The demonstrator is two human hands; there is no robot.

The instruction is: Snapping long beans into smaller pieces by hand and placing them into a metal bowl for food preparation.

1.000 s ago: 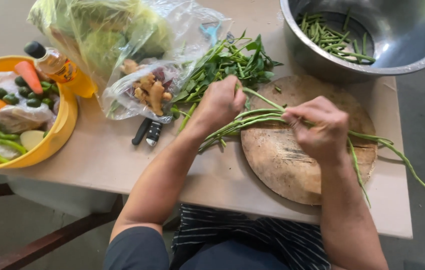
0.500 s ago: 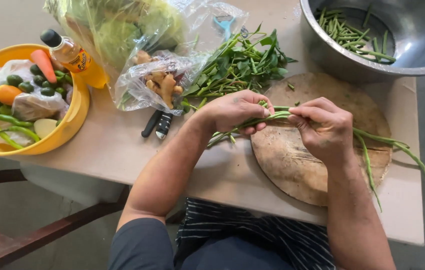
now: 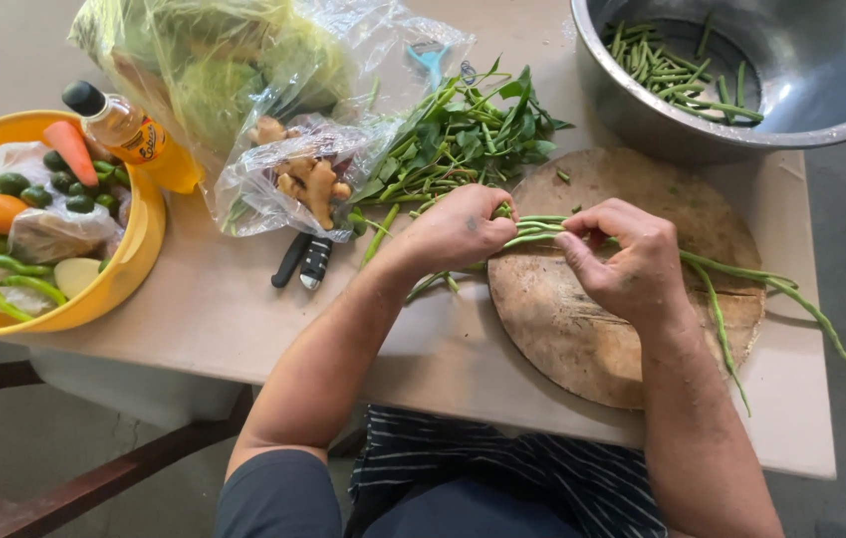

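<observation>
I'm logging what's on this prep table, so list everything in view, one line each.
long beans: one bunch, green, across the board, held by both hands
cutting board: one, round, wooden, table's right side
metal bowl: one, silver, top right, cut bean pieces inside
leafy greens: one pile, green, above the board
ginger bag: one, clear plastic, table centre
cabbage bag: one, clear plastic, top left
knife handles: two, black, below the ginger bag
yellow basin: one, left, holding vegetables
bottle: one, amber, black cap, on the basin's rim
left hand: gripping the beans
right hand: pinching the beans
</observation>
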